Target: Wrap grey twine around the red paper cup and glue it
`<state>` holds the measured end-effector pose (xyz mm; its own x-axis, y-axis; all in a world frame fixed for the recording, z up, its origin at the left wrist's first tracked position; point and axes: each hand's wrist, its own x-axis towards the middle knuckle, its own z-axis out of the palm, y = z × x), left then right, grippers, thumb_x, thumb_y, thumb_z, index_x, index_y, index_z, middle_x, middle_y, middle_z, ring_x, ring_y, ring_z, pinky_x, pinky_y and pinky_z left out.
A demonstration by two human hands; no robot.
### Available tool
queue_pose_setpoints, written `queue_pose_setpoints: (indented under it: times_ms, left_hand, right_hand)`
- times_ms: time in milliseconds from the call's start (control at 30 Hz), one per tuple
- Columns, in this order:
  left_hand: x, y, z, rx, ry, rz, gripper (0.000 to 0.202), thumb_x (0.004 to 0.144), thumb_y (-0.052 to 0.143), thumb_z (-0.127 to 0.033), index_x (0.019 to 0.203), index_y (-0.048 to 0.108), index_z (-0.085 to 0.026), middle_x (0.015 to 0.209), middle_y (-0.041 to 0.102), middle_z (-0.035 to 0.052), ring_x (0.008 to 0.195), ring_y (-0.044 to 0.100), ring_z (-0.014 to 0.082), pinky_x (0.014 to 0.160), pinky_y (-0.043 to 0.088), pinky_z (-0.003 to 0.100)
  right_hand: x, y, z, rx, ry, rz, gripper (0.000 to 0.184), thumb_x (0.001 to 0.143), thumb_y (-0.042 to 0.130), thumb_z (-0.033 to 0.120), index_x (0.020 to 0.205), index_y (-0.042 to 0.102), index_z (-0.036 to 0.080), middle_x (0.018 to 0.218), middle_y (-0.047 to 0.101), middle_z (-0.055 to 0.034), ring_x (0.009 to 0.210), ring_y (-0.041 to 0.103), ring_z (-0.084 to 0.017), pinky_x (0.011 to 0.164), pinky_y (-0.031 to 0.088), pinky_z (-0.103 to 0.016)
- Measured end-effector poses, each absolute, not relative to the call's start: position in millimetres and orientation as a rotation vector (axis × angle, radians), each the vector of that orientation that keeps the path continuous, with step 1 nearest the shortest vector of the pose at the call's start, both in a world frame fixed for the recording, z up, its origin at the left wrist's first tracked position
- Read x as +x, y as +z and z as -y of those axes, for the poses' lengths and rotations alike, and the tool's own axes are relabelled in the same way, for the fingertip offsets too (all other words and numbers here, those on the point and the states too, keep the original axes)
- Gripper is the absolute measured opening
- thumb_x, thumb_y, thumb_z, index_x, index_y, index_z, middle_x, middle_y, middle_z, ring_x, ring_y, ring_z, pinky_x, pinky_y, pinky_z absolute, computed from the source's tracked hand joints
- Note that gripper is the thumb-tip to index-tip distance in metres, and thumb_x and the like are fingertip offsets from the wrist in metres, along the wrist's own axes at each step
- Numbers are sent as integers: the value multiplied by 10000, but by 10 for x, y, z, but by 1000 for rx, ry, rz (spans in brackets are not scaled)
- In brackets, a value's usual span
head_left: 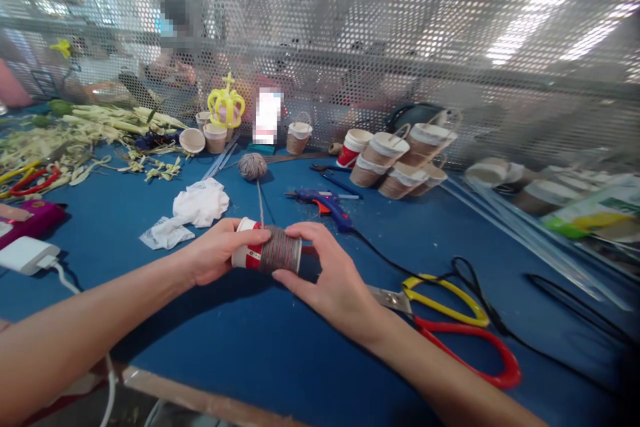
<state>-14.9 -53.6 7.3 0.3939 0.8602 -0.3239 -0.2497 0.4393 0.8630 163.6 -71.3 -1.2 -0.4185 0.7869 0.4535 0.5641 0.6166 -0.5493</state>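
Observation:
A red and white paper cup (254,256) lies sideways between my two hands, just above the blue table. Grey yarn (281,250) is wound around much of it, with bits of red showing through. My left hand (220,247) grips the left end, its thumb along the cup by the edge of the winding. Around the right end curve the thumb and fingers of my right hand (325,273). A strand runs from the cup up to a ball of grey yarn (253,166) on the table.
A blue glue gun (327,205) and large scissors (450,327) with yellow and red handles lie to the right. Several wrapped cups (400,160) stand behind. Crumpled white tissue (200,202), a white charger (29,255) and plant stalks (110,117) are left. A perforated metal screen (320,33) borders the back.

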Motion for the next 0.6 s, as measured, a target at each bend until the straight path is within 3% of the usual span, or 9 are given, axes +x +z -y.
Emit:
queue_pose_setpoints:
  times_ms: [167, 333, 600]
  left_hand:
    - [-156, 72, 539, 865, 812, -865, 228, 632, 672, -287, 723, 623, -84, 616, 617, 25, 519, 522, 78, 513, 364, 196]
    - [-172, 69, 540, 962, 794, -854, 256, 543, 731, -175, 761, 619, -99, 665, 630, 14, 574, 537, 84, 572, 392, 203]
    - [-162, 95, 554, 870, 767, -839, 193, 587, 701, -205, 735, 633, -102, 668, 650, 27, 596, 566, 102, 581, 403, 214]
  right_hand:
    - [1643, -36, 706, -1131, 532, 2075, 385, 680, 632, 271, 1008, 436, 226, 1013, 504, -60, 921, 524, -201, 760, 477, -364]
    - [1653, -67, 702, -1142, 621, 2029, 377, 681, 631, 270, 1000, 435, 225, 1010, 506, -58, 895, 539, -191, 762, 484, -361]
    - [1653, -67, 718, -1103, 583, 2061, 392, 680, 639, 276, 1007, 428, 227, 1009, 497, -56, 908, 528, -191, 754, 485, -352]
